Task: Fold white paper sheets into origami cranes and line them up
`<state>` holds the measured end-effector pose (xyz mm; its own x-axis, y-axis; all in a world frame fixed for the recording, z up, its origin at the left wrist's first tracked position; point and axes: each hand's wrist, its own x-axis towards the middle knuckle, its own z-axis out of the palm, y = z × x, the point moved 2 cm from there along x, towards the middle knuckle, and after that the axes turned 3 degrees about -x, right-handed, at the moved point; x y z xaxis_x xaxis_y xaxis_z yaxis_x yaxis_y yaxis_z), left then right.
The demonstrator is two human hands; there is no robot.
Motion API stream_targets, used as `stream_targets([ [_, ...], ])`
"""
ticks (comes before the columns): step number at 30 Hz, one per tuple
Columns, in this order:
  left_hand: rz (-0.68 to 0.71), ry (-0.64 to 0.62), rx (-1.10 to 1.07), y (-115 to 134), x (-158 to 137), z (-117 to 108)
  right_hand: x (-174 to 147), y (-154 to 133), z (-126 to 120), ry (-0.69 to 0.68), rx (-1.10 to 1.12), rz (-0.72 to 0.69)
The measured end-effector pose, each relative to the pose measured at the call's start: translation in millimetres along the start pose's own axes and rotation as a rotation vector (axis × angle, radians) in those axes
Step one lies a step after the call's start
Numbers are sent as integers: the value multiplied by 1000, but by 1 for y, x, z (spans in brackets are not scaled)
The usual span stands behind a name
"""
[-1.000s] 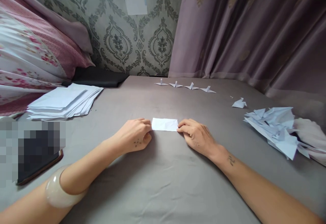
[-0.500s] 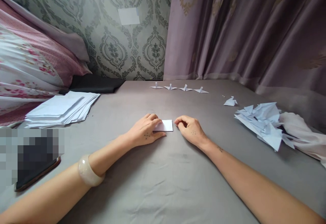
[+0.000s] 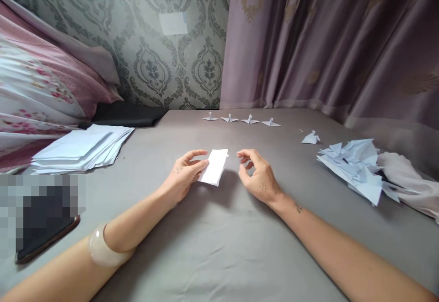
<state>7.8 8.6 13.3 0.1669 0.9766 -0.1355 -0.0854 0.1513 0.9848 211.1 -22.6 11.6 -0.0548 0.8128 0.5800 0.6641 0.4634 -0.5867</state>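
A small folded white sheet of paper (image 3: pixel 214 167) is tilted a little above the grey cloth-covered surface, its shadow falling to the right. My left hand (image 3: pixel 187 171) pinches its left edge between thumb and fingers. To the right, my right hand (image 3: pixel 255 171) is apart from the paper, with its fingers curved and a gap between thumb and forefinger. Nothing shows in that hand. A pale bangle sits on my left forearm.
Several folded paper birds (image 3: pixel 249 119) stand in a row at the back, with another paper bird (image 3: pixel 311 137) to the right. A heap of folded paper (image 3: pixel 358 167) lies far right. On the left are a stack of white sheets (image 3: pixel 82 148) and a partly blurred dark device (image 3: pixel 44 224).
My left hand has lifted the folded paper off the surface and turned it from lying sideways to slanting upright. My right hand's fingers have spread apart.
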Motion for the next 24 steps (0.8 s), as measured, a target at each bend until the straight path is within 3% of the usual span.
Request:
stream_targets([
  [5,-90,-34,-124,-8,-3,7,-6,-16,4,-185,-143,-226],
  [10,-88,-140,40,-12,-5,12,-8,-12,10,-278,-245,-241],
  [16,290,-153,782,-6,-10,7,-7,-7,13,-368,-174,-120],
  [19,277,-147,847,-8,-7,3,-5,-7,13,-363,-122,-1],
  [24,211,-95,780,-12,0,3,0,-4,17,-362,-83,208],
])
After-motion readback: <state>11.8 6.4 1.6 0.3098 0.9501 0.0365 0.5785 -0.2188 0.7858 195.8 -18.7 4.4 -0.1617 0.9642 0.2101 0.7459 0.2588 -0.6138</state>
